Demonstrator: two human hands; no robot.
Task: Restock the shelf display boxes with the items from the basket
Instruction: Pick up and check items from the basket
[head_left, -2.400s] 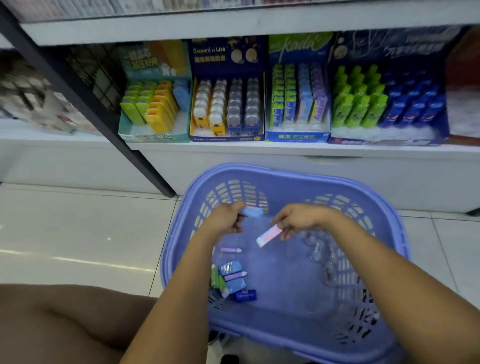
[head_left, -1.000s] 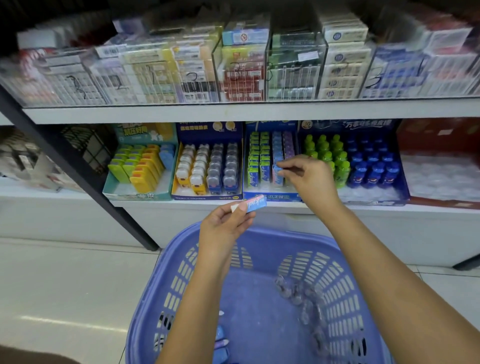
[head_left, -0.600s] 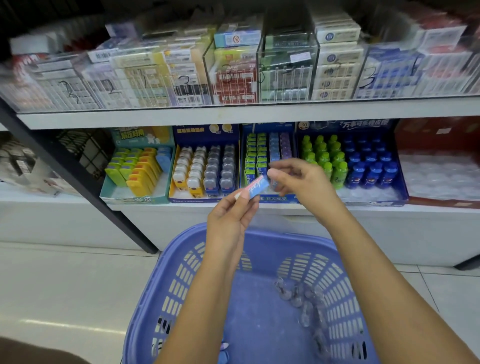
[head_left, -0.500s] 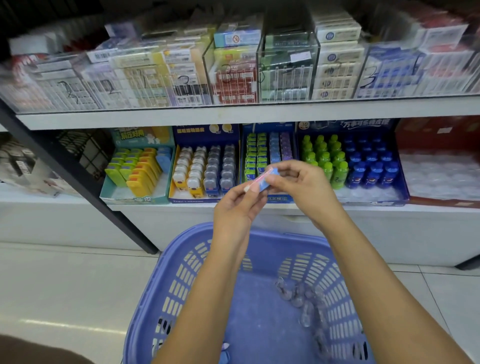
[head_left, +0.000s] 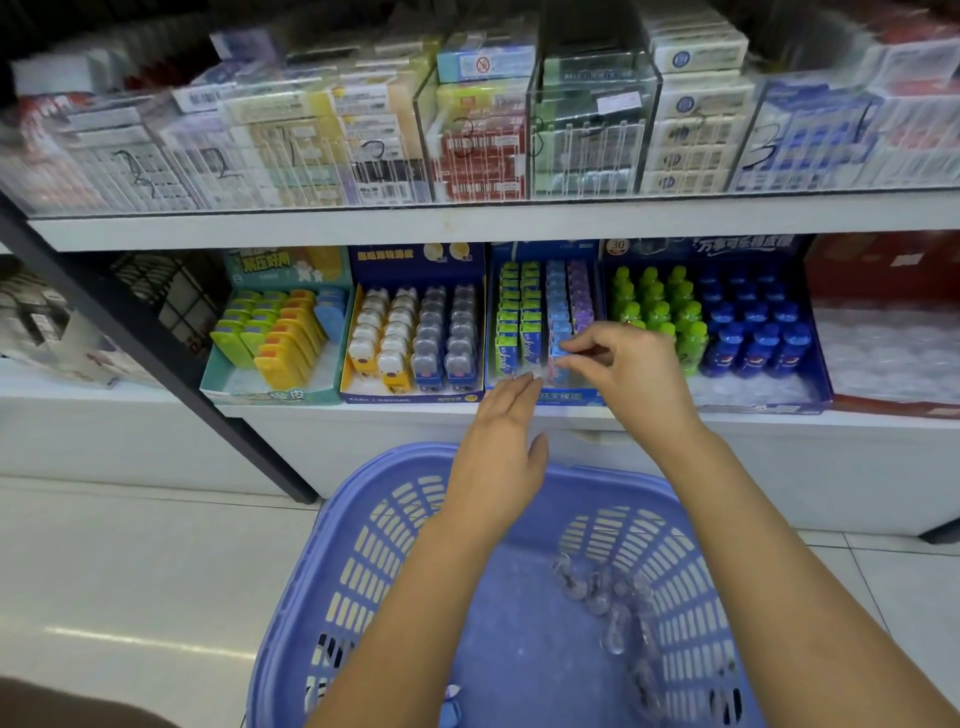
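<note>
A blue display box (head_left: 571, 397) on the lower shelf holds rows of green, blue and purple erasers. My right hand (head_left: 631, 371) pinches a small blue eraser (head_left: 560, 358) at the front of the box's blue row. My left hand (head_left: 501, 457) hovers just below the box's front edge with straight fingers and holds nothing. The purple basket (head_left: 363, 545) stands on the floor under my arms; clear plastic pieces (head_left: 602, 597) lie inside it, and a blue item (head_left: 451, 701) peeks out at the bottom.
Left of that box are a box of yellow and green items (head_left: 275, 338) and a box of white and grey items (head_left: 410, 338). To the right stand green and blue bottle shapes (head_left: 727, 322). The upper shelf (head_left: 467, 223) carries clear bins. A black post (head_left: 156, 353) slants at left.
The blue eraser passed from my left hand to my right. My right hand carried it to the box's blue row, and my left hand opened and dropped toward the shelf edge.
</note>
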